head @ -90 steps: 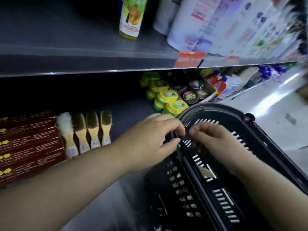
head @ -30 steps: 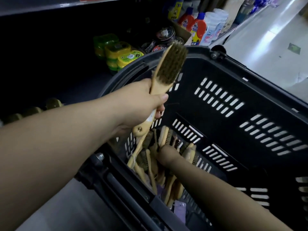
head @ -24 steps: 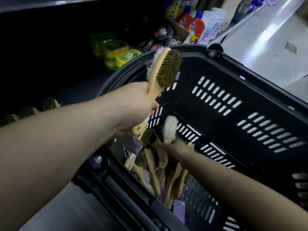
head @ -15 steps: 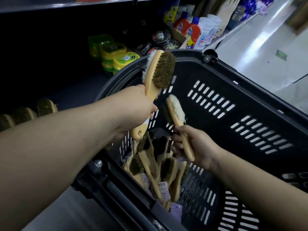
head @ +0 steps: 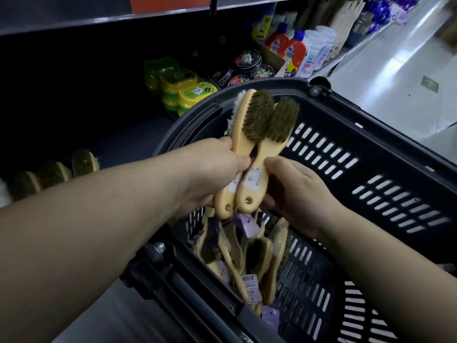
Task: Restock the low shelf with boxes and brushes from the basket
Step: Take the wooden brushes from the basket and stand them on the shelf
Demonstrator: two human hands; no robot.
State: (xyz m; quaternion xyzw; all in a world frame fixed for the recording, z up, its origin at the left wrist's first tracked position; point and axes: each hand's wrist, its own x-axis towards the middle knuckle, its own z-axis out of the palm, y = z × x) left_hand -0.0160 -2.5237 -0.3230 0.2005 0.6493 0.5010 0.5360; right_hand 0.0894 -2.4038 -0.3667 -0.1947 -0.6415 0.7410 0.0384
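The pair of brushes is held side by side above the basket, handles near, bristle heads pointing far. The left hand is curled round one handle and the right hand grips the other against it. The shelved brush row lies far left on the low shelf — nearer the left hand. The path over the basket's left rim looks open.

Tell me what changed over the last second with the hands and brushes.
The right hand reached into the basket, took a second brush from the pile and raised it beside the first brush, handles now side by side. The left hand kept its grip on the first brush throughout. The basket and the brushes on the shelf stayed put.
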